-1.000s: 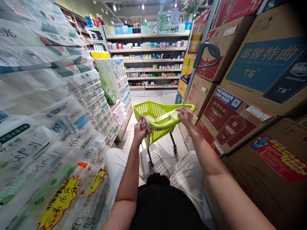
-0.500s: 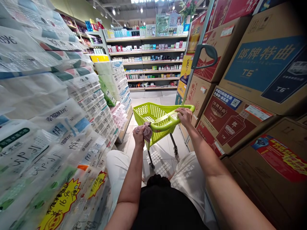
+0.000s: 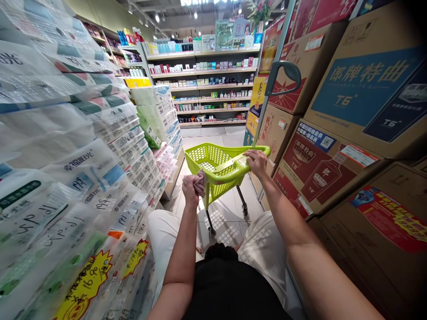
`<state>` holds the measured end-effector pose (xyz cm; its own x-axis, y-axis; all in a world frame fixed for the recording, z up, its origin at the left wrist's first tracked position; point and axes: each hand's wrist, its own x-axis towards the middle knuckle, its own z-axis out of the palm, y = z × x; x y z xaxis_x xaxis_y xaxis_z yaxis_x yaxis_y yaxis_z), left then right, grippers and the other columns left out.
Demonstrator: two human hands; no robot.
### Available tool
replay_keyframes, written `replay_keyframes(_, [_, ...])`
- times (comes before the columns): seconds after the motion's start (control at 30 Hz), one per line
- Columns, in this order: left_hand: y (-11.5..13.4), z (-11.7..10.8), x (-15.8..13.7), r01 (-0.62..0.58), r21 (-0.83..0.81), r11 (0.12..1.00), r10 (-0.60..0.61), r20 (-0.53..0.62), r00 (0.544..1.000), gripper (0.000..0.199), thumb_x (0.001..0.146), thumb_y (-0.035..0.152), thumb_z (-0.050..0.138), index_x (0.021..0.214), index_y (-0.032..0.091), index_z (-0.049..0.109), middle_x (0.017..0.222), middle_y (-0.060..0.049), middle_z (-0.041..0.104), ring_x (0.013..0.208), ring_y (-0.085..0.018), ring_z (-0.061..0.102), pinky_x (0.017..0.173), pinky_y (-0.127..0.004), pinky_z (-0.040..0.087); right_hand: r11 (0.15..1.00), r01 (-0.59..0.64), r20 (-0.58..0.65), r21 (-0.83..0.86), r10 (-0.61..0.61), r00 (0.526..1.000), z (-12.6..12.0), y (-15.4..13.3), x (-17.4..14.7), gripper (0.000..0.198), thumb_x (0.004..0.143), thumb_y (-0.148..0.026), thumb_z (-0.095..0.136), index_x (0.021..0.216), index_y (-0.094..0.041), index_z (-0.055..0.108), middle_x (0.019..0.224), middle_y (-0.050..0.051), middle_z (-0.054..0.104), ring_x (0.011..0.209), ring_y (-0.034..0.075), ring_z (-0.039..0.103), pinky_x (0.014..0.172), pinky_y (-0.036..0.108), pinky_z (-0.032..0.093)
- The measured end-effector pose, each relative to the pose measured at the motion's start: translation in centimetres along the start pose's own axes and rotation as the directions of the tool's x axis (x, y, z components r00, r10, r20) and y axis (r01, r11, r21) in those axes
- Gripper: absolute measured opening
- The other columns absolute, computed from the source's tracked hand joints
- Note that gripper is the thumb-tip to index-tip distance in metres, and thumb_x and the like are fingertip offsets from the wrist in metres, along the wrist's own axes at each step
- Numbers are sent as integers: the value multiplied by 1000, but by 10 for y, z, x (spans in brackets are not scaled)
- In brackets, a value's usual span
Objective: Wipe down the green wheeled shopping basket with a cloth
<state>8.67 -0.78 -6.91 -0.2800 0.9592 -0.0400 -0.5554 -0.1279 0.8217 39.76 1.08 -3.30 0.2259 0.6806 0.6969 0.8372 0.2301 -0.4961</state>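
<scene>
In front of my knees stands a lime-green plastic shopping cart (image 3: 224, 178) with lattice sides and dark legs on casters. My right hand (image 3: 256, 162) is closed over the right part of its handle, fingers wrapped on top. A crumpled greyish-pink cloth (image 3: 200, 183) is bunched in my left hand (image 3: 190, 189), which is closed on it at the cart's left front corner. The cloth lies against or just beside the rim there; I cannot tell if it touches. The basket's visible inside shows only green lattice.
Plastic-wrapped tissue packs (image 3: 80, 169) are piled high along the left. Cardboard cartons (image 3: 367, 93) form a wall on the right, with a grey post handle (image 3: 283, 79) standing before them. Shelves (image 3: 207, 89) of small goods close off the far end of the tiled aisle.
My left hand has moved slightly left with the cloth, away from the cart's rim corner. My right hand and the cart have stayed in place.
</scene>
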Motion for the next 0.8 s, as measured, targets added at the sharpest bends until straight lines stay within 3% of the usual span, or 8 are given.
replay_keyframes(0.1, [-2,8,-14,-203,134,970,181,157,971,44,70,32,84,107,21,64,95,-2,71,85,-17,72,76,-29,59,1000,1,-2,1,-1,1000,0,1,0,37,89,-30,47,100,-28,82,118,2,78,111,27,61,103,46,38])
replay_keyframes(0.2, [-3,15,-22,-519,286,805,386,413,825,49,80,31,78,127,26,65,131,-8,63,126,-25,62,110,-40,49,1000,2,7,-10,-2,1000,-1,2,0,38,88,-29,47,100,-27,82,118,2,77,110,27,61,104,46,38])
replay_keyframes(0.27, [-6,18,-18,-625,350,698,454,458,764,45,85,27,71,129,27,65,140,-9,56,137,-27,52,122,-42,38,1000,1,12,-17,-1,1000,-2,2,0,38,89,-29,46,101,-27,82,119,2,77,110,27,60,104,46,38])
replay_keyframes(0.43, [-12,18,-4,-515,458,725,420,299,857,44,85,20,63,128,26,64,135,-10,58,132,-29,51,121,-49,36,1000,-5,-3,-3,5,1000,-3,-2,-1,37,89,-30,46,101,-27,82,119,2,77,110,27,61,103,46,38])
replay_keyframes(0.5, [-10,17,-5,-550,460,697,401,386,831,42,85,21,64,126,27,67,134,-10,59,132,-30,50,121,-51,35,1000,-4,-2,3,4,1000,-4,-2,0,37,89,-30,47,99,-27,82,119,2,77,111,27,61,104,46,38])
replay_keyframes(0.6, [-4,14,-3,-641,436,631,366,562,742,35,85,24,67,120,27,73,131,-10,60,129,-32,51,121,-51,35,1000,10,7,-5,-9,1000,-5,2,0,36,88,-28,47,99,-27,82,118,2,77,111,27,61,105,45,37])
replay_keyframes(0.63, [-1,13,2,-640,440,630,348,577,739,34,84,23,69,117,27,74,130,-11,60,127,-32,52,121,-52,35,1000,16,10,-5,-15,1000,-6,4,1,37,88,-28,47,99,-26,82,118,2,77,110,26,62,105,45,38])
replay_keyframes(0.8, [8,17,44,-449,532,718,236,421,876,23,71,17,75,93,24,77,115,-11,66,122,-34,56,117,-59,38,1000,27,28,2,-27,999,-7,8,1,38,89,-28,45,101,-26,81,117,3,77,110,26,61,106,45,38])
